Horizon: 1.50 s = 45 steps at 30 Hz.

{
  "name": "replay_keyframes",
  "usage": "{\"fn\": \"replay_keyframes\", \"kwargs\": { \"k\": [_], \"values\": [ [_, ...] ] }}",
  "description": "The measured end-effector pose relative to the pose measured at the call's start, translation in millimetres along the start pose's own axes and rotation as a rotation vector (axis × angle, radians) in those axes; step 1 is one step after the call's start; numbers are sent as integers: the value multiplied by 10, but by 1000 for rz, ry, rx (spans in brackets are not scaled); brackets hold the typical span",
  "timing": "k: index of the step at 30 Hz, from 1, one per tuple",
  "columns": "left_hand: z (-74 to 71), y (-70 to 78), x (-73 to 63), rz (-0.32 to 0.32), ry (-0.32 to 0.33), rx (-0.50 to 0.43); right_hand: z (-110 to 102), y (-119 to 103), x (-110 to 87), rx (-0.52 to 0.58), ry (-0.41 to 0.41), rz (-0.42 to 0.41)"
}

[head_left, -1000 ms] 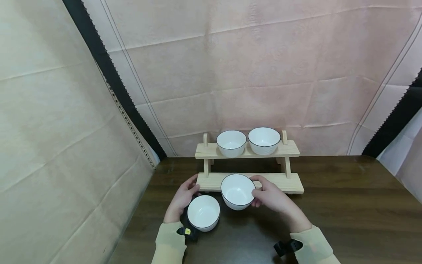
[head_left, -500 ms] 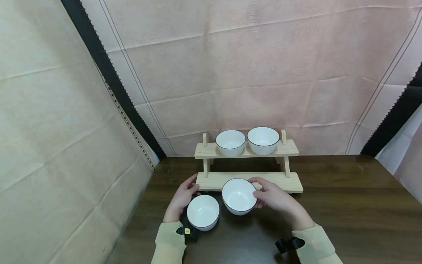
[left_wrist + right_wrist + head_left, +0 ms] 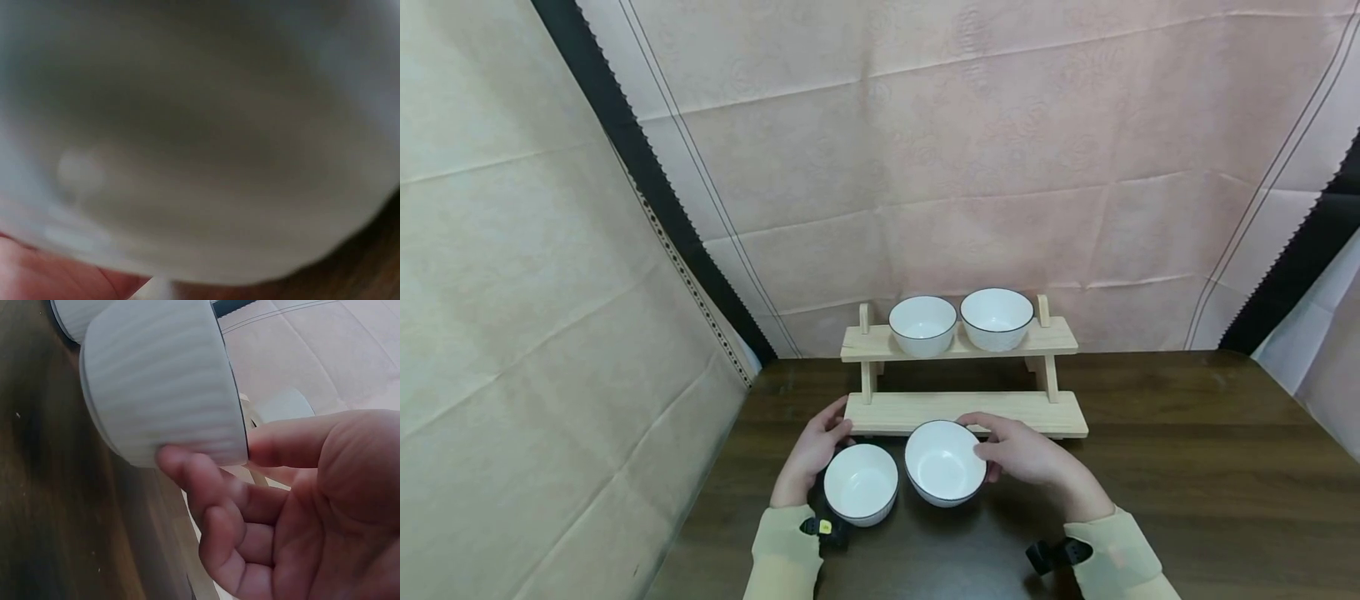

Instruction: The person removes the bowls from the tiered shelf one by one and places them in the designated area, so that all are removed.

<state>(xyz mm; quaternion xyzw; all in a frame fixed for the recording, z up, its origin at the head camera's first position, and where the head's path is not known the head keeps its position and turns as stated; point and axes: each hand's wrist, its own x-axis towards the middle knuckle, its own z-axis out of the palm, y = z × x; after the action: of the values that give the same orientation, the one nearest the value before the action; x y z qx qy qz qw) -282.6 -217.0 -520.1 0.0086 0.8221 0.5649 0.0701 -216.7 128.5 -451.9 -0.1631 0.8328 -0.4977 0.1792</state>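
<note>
My right hand (image 3: 1026, 454) pinches the right rim of a white bowl (image 3: 945, 462) with a dark edge, in front of the two-tier wooden stand (image 3: 966, 412). In the right wrist view, the thumb lies at the rim of this ribbed bowl (image 3: 162, 387) and fingertips press its outer wall. My left hand (image 3: 816, 450) holds the left end of the stand's lower shelf, thumb toward the front; its other fingers are partly hidden. Another white bowl (image 3: 861, 483) stands on the table beside the left wrist. Its blurred wall (image 3: 200, 156) fills most of the left wrist view.
Two more white bowls, one on the left (image 3: 922, 327) and one on the right (image 3: 997, 319), sit side by side on the upper shelf. The dark wooden table (image 3: 1187, 467) extends to both sides. Pale fabric walls (image 3: 1000, 167) rise behind and at the left.
My right hand has brought the bowl off the lower shelf's front, toward me and down, near the other table bowl. The left hand stays at the shelf end.
</note>
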Motion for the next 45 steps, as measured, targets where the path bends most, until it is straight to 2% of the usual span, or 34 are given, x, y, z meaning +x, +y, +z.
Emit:
{"fn": "replay_keyframes", "kwargs": {
  "k": [10, 20, 34, 45],
  "values": [
    [2, -15, 7, -8, 6, 0, 38, 37, 22, -50, -28, -23],
    [1, 0, -4, -1, 4, -7, 126, 35, 46, -171, -47, -51],
    [-7, 6, -4, -21, -16, -24, 199, -2, 73, -314, -7, 26],
    [4, 3, -14, -9, -1, -29, 230, -3, 99, -405, 22, 13]
  ]
}}
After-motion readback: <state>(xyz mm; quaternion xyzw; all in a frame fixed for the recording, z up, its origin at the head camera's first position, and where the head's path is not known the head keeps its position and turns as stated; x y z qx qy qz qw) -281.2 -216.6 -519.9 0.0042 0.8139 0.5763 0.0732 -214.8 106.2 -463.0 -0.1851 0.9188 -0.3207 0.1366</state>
